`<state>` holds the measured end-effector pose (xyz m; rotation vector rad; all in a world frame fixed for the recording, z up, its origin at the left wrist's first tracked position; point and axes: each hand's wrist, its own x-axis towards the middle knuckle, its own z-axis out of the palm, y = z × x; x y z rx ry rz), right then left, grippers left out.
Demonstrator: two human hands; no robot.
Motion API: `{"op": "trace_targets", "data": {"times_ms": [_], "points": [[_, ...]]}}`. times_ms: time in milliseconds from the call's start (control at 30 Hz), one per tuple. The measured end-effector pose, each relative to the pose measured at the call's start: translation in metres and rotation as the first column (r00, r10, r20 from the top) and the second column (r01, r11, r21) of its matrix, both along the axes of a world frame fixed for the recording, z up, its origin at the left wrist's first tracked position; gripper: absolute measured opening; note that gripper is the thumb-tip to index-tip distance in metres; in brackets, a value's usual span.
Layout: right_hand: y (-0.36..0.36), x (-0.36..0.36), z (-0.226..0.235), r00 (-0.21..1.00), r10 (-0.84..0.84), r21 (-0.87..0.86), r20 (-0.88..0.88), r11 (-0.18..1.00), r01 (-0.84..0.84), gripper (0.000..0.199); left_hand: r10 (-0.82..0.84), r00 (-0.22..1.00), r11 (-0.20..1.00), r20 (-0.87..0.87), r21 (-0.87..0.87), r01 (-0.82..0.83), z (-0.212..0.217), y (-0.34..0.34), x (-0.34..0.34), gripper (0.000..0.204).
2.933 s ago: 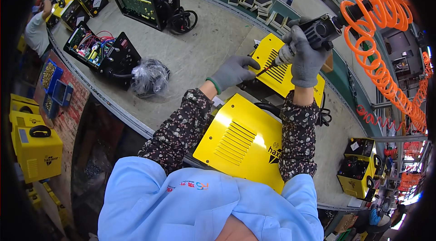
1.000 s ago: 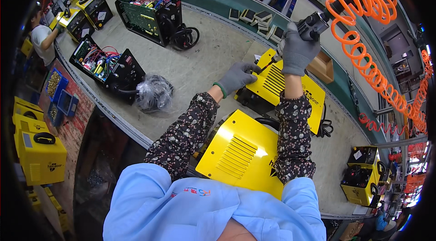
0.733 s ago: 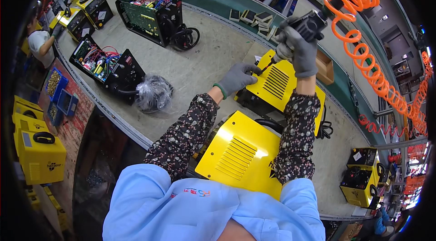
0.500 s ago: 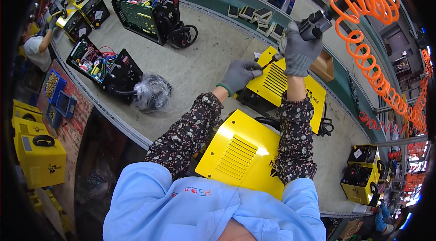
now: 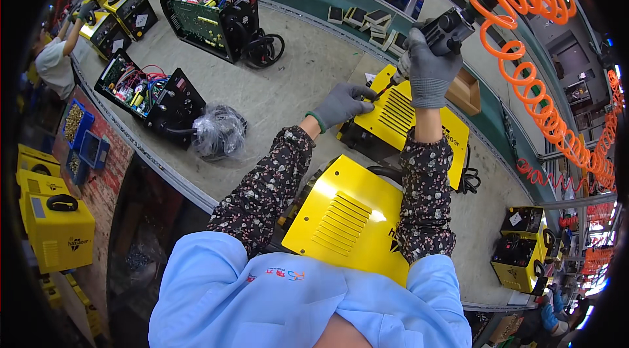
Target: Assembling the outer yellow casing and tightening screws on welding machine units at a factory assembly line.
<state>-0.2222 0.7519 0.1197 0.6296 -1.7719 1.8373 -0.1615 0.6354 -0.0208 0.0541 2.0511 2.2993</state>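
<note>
My right hand (image 5: pixel 432 76), in a grey glove, is wrapped round a black and grey air screwdriver (image 5: pixel 451 30) fed by an orange coiled hose (image 5: pixel 511 59). Its thin bit (image 5: pixel 388 88) slants down to the left edge of a yellow slotted machine cover (image 5: pixel 377 122). At the bit's tip, the gloved thumb and fingers of my left hand (image 5: pixel 341 109) are pinched together; whatever they hold is too small to make out. Closer to me, a second yellow slotted cover (image 5: pixel 341 223) lies below my forearms, partly hidden by my right sleeve.
Two opened black machines with bare circuit boards, one farther (image 5: pixel 206 23) and one nearer (image 5: pixel 154 96), stand on the left of the bench. A plastic-wrapped bundle (image 5: pixel 219 130) lies beside the nearer. Small dark-topped blocks (image 5: pixel 377 18) and a cardboard box (image 5: pixel 464 91) sit behind. Another person (image 5: pixel 56 63) works far left.
The air screwdriver's body has swung slightly left and its hold looks shifted in my right hand. My left hand has moved a little left with the bit's tip, and the far cover has shifted slightly.
</note>
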Motion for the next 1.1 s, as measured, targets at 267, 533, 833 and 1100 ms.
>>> {"op": "trace_targets", "data": {"times_ms": [267, 533, 833, 1100], "points": [[0.017, -0.019, 0.035, 0.993, 0.11, -0.286, 0.043, 0.954, -0.093, 0.016, 0.046, 0.999, 0.99, -0.024, -0.134, -0.049, 0.009, 0.004, -0.013, 0.026], [0.022, -0.079, -0.008, 0.995, -0.104, -0.275, -0.015, 0.957, 0.095, 0.019, 0.033, 0.994, 0.961, 0.107, 0.271, -0.061, 0.016, -0.007, -0.071, 0.029], [0.024, -0.078, -0.008, 0.985, -0.167, -0.208, -0.033, 0.965, 0.157, 0.023, -0.059, 0.991, 0.933, -0.121, -0.358, 0.012, 0.024, 0.01, -0.085, 0.041], [0.016, -0.08, -0.011, 0.98, -0.165, -0.109, -0.107, 0.982, 0.153, 0.026, -0.061, 0.99, 0.927, -0.124, -0.374, 0.011, 0.025, 0.01, -0.086, 0.037]]}}
